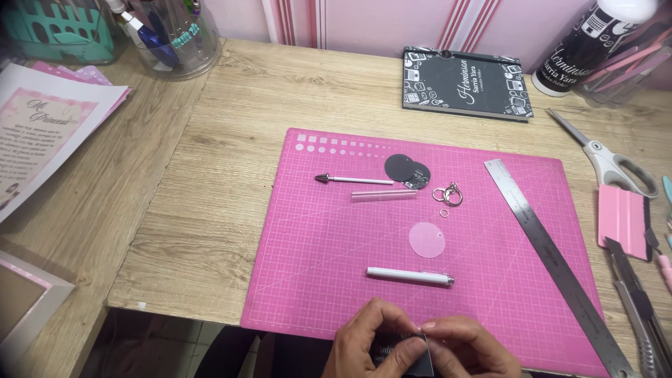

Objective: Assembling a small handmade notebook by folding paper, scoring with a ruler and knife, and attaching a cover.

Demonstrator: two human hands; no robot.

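Observation:
At the near edge of the pink cutting mat, my left hand and my right hand both pinch a small black printed piece between their fingertips. Just beyond them lies a white pen-shaped tool. A clear acrylic disc rests in the middle of the mat. Farther back are two overlapping black discs, a white pointed stylus, a clear tube and a metal keyring clasp with loose rings.
A steel ruler runs diagonally along the mat's right side. Scissors, a pink squeegee and a utility knife lie at the right. A black notebook and bottle stand behind; papers and clear containers at the left.

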